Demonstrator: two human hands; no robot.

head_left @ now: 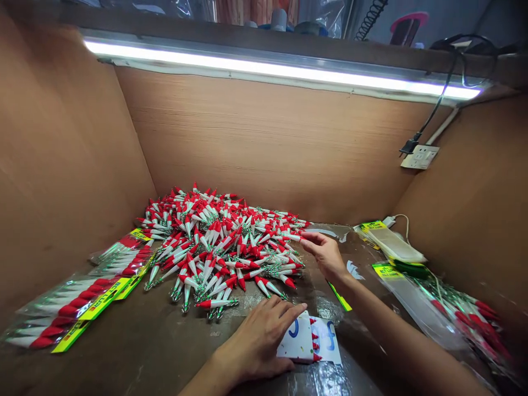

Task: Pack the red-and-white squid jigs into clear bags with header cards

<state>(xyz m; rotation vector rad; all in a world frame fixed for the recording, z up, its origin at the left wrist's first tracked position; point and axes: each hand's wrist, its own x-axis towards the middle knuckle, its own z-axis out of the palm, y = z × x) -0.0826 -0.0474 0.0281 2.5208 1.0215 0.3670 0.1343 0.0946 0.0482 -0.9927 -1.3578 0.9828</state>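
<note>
My left hand (pixel 264 335) is closed around a small white box (pixel 297 344) with blue marks on it, low on the table. Red tips of several lures poke out of the box's right end, over a white flap with more blue writing. At the right edge of a large heap of red-and-white fishing lures (pixel 223 242), my right hand (pixel 324 253) pinches one lure (pixel 292 238) between thumb and fingers. Green-tinted hooks show at the tail ends of the loose lures.
Filled clear packets (pixel 88 294) with yellow header cards lie at the left. On the right are flat clear bags (pixel 391 242) and another packet of lures (pixel 466 313). A power socket (pixel 419 157) with a hanging plug (pixel 409 146) is on the right wall; a tube light (pixel 284 66) spans above.
</note>
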